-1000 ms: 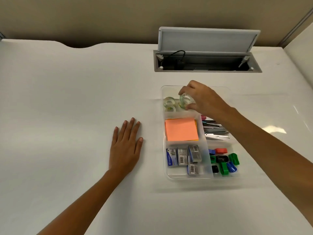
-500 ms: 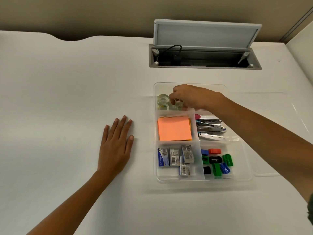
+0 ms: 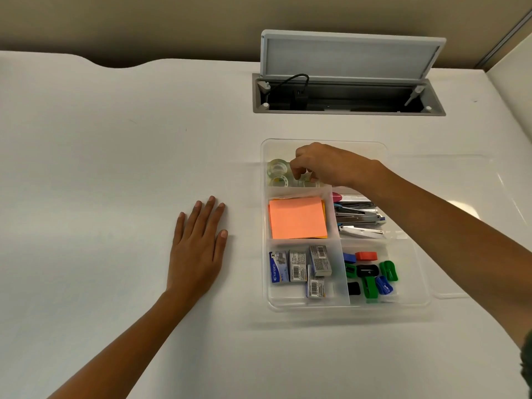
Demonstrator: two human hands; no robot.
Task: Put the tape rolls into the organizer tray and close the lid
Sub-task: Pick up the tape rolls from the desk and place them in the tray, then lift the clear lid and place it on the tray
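A clear organizer tray [image 3: 408, 302] sits on the white desk [image 3: 115, 156], near the right side. Its far left box holds the clear tape rolls [image 3: 277, 168]. Two rolls show plainly at the left wall of that box, one behind the other. The right hand [image 3: 325, 165] reaches into the same box from the right. Its fingers [image 3: 296, 171] curl down onto another tape roll [image 3: 305, 182] there. I cannot tell if the hand grips that roll or only touches it.

The left hand [image 3: 198, 249] lies flat on the desk with its fingers spread, holding nothing. It is to the left of the tray and does not touch it.

In the middle left box sits a pad of orange sticky notes [image 3: 298, 217]. Beside it, on the right, lie some staplers [image 3: 358, 217]. The near left box holds little staple boxes [image 3: 299, 267]. The near right box holds small sharpeners [image 3: 371, 273] in green, blue, black and red.

A clear lid [image 3: 460, 197] lies flat on the desk, right of the tray, partly under the right arm. At the far edge of the desk a grey cable hatch [image 3: 348, 96] stands open.
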